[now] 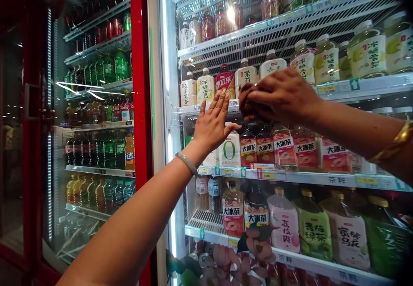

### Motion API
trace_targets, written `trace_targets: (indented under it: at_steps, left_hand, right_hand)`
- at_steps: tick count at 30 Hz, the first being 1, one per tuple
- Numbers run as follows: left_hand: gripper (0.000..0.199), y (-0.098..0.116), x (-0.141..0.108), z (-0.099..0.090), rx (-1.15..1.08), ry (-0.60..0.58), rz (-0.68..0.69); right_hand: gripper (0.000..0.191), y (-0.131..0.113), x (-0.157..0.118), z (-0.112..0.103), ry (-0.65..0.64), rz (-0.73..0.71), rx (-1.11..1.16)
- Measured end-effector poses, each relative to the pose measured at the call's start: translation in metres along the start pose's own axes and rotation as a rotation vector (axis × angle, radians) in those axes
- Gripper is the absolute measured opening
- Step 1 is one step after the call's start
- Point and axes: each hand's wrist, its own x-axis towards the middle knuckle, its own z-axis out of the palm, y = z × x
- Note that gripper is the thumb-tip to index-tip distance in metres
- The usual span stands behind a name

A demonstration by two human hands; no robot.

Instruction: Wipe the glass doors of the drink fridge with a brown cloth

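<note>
My left hand (213, 124), with a pale bangle at the wrist, reaches up with its fingers stretched out, flat against or just before the glass of a drinks fridge. Behind its fingertips stands a red-labelled bottle (225, 81) on a shelf. To its right, my right hand (274, 96) is closed around a dark brown, crumpled thing (248, 103), possibly a cloth, held at the level of the same shelf. A gold bracelet (395, 144) circles the right wrist. Whether the brown thing touches the glass cannot be made out.
Rows of bottled drinks fill the shelves, including large bottles (346, 234) low down. A red frame (141, 83) divides this fridge from another (98, 172) at left. Pink flower shapes (226, 260) show at the bottom.
</note>
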Motion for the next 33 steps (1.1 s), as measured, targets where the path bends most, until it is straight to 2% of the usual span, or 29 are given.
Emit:
trace_targets:
  at_steps: [3, 5, 7, 9, 12, 14, 17, 19, 21, 24, 27, 29, 31, 33]
  left_hand:
    - [0.099, -0.001, 0.001, 0.004, -0.012, 0.029, -0.025]
    - [0.098, 0.002, 0.001, 0.007, -0.010, 0.050, -0.038]
    - [0.097, 0.002, 0.000, 0.008, -0.001, 0.058, -0.036]
    - [0.096, -0.003, -0.004, 0.007, 0.016, 0.055, -0.027]
    - [0.099, -0.014, -0.010, 0.003, 0.040, 0.053, -0.038]
    - [0.101, -0.021, -0.012, 0.002, 0.047, 0.054, -0.045]
    - [0.102, -0.024, -0.012, 0.001, 0.045, 0.053, -0.030]
    - [0.103, -0.023, -0.011, 0.002, 0.037, 0.057, -0.045]
    - [0.106, -0.024, -0.013, 0.002, 0.022, 0.060, -0.118]
    - [0.103, -0.035, -0.019, -0.002, -0.001, 0.041, -0.223]
    - [0.099, -0.052, -0.025, -0.007, -0.018, 0.006, -0.207]
    - [0.098, -0.060, -0.024, -0.010, -0.038, -0.007, -0.214]
    - [0.098, -0.064, -0.021, -0.010, -0.065, -0.001, -0.272]
    - [0.101, -0.064, -0.017, -0.008, -0.080, 0.024, -0.335]
  right_hand:
    - [0.044, 0.000, 0.020, 0.000, 0.068, 0.315, 0.000]
    - [0.042, -0.015, 0.042, 0.005, 0.094, 0.380, 0.031]
    - [0.039, -0.034, 0.058, 0.010, 0.110, 0.342, 0.055]
    - [0.036, -0.046, 0.061, 0.015, 0.139, 0.266, 0.055]
    - [0.032, -0.040, 0.047, 0.018, 0.174, 0.100, 0.025]
    - [0.031, -0.029, 0.040, 0.018, 0.169, 0.050, -0.011]
    - [0.035, -0.026, 0.053, 0.018, 0.166, 0.183, -0.033]
    - [0.036, -0.039, 0.070, 0.021, 0.178, 0.279, -0.005]
    - [0.033, -0.059, 0.082, 0.024, 0.192, 0.288, 0.030]
    - [0.030, -0.078, 0.079, 0.028, 0.192, 0.101, 0.047]
    - [0.034, -0.071, 0.070, 0.027, 0.151, -0.121, 0.061]
    - [0.036, -0.062, 0.076, 0.027, 0.139, -0.079, 0.080]
    - [0.038, -0.060, 0.094, 0.028, 0.154, 0.098, 0.095]
    - [0.039, -0.069, 0.118, 0.031, 0.173, 0.219, 0.098]
